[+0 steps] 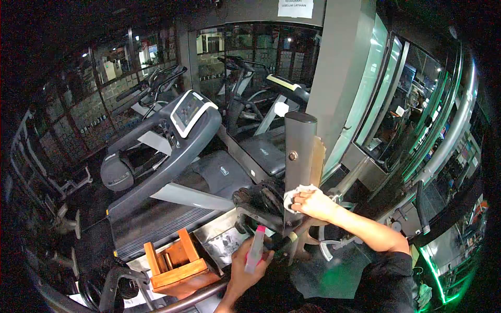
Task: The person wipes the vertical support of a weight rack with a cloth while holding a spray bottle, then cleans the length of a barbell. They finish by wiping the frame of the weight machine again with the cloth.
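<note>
My right hand point(310, 202) is closed around a white cloth point(290, 201), which rests against the lower part of a dark upright post point(300, 151) of a gym machine. In my left hand point(245, 271), lower and to the left, is a clear bottle point(254, 250) with a pink top, held upright and slightly tilted. The fingers of that hand are wrapped around the bottle. A horizontal metal bar point(209, 292) runs beside my left forearm.
A treadmill point(193, 112) stands at the left, with a wooden box-like stand point(177, 268) in front of it. A grey pillar point(339, 68) rises behind the post. Glass panels and a mirror line the right side.
</note>
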Action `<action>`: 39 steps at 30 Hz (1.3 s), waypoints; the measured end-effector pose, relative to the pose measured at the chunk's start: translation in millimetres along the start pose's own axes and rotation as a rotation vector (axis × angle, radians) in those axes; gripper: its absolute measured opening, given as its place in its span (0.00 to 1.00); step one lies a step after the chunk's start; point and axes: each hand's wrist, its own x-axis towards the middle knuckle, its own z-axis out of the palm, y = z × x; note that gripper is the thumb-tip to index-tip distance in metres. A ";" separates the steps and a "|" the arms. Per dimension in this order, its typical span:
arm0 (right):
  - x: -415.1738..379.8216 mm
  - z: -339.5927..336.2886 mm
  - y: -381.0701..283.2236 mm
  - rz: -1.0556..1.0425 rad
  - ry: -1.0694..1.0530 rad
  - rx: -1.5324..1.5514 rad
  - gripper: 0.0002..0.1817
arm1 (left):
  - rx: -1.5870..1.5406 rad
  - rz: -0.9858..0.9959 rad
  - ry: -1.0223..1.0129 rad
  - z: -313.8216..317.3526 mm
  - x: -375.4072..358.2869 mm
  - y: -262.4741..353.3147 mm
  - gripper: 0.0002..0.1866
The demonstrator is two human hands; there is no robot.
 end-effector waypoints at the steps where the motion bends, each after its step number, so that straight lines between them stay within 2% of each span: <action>1: -1.9 -0.7 -2.3 -0.002 -0.001 -0.002 0.06 | -0.050 -0.006 0.014 0.6 -1.6 -3.6 0.18; 3: -8.6 -3.4 -5.4 0.078 -0.245 0.241 0.10 | -0.104 -0.013 0.027 0.7 -4.9 -3.3 0.18; 4: -10.7 -7.9 -3.8 0.102 -0.274 0.370 0.14 | -0.055 -0.012 0.032 0.5 -5.0 -0.3 0.19; 5: -11.7 -14.3 -1.6 0.101 -0.276 0.362 0.14 | -0.007 -0.009 0.041 0.9 -3.9 1.4 0.19; 7: -7.4 -40.3 -0.2 0.244 -0.151 0.516 0.16 | 0.003 0.024 0.041 1.4 -3.1 0.0 0.20; 8: -6.1 -63.8 -0.9 0.385 -0.108 0.608 0.16 | 0.022 0.049 0.032 1.1 -3.7 -1.3 0.20; 9: -10.0 -60.7 8.5 0.302 0.138 0.537 0.17 | 0.022 0.048 0.032 1.5 -4.3 -3.2 0.20; 10: -2.3 -85.7 10.3 0.266 0.340 0.399 0.20 | 0.032 0.043 0.011 2.5 -5.1 -5.3 0.20; 11: 2.4 -105.2 13.1 0.204 0.524 0.246 0.18 | 0.042 0.039 -0.015 3.3 -5.4 -6.0 0.19; 13: 8.4 -126.7 15.2 0.197 0.644 -0.142 0.11 | 0.049 0.006 -0.042 3.1 -3.6 -0.4 0.19; 14: 7.5 -121.7 15.3 0.210 0.643 -0.143 0.11 | 0.054 -0.029 -0.059 3.5 -3.7 1.8 0.19; 16: 8.6 -91.8 24.6 0.177 0.363 -0.244 0.07 | -0.032 -0.025 -0.055 7.1 -4.9 -6.7 0.19; 17: 4.7 -55.0 29.0 0.109 0.412 -0.337 0.06 | -0.117 -0.025 -0.041 7.7 -5.3 -9.6 0.19; 19: 0.6 -41.9 11.8 0.101 0.149 -0.169 0.07 | -0.044 0.003 -0.030 4.0 -1.3 7.0 0.19; 22: -25.7 18.7 -7.2 0.080 -0.057 -0.059 0.09 | 0.044 0.034 -0.011 2.2 -2.5 6.7 0.18; 23: -31.7 29.0 -7.7 0.059 -0.037 0.012 0.08 | 0.063 0.047 -0.002 1.4 -2.5 4.5 0.18; 25: -26.6 0.4 -14.7 0.211 -0.029 0.263 0.10 | 0.030 0.057 0.013 0.5 -5.5 3.4 0.17; 26: -25.3 -6.1 -12.1 0.203 -0.030 0.257 0.10 | -0.005 0.065 0.019 1.1 -6.2 3.5 0.17; 28: -21.9 -21.8 -7.8 0.383 0.335 0.680 0.14 | 0.013 0.058 -0.044 -4.8 -5.7 8.1 0.16; 29: -26.2 -34.6 -7.6 0.538 0.349 0.917 0.13 | 0.033 0.051 -0.114 -6.3 -5.3 10.8 0.15; 31: -32.2 -41.8 -1.4 0.629 0.640 1.265 0.12 | -0.033 0.061 -0.126 -3.5 -8.9 12.3 0.14; 32: -31.9 -43.2 -8.5 0.795 0.792 1.618 0.15 | -0.098 0.068 -0.140 -2.7 -12.1 11.6 0.14; 33: -40.4 -50.5 -8.9 0.809 0.765 2.042 0.18 | -0.096 0.067 -0.137 -2.3 -14.8 9.9 0.14; 35: -48.8 -26.8 -31.8 0.848 1.077 2.207 0.16 | -0.031 0.102 -0.213 1.5 -20.4 -0.6 0.15; 36: -54.6 -4.7 -43.1 0.900 0.911 1.405 0.17 | -0.101 0.020 -0.198 6.8 -29.2 -20.4 0.17; 37: -55.7 -1.3 -54.5 0.789 1.045 1.556 0.16 | -0.100 0.022 -0.189 7.8 -29.7 -18.0 0.17; 39: -47.7 -20.2 -81.5 0.913 1.165 1.829 0.20 | -0.026 0.055 -0.122 9.4 -30.9 -10.0 0.18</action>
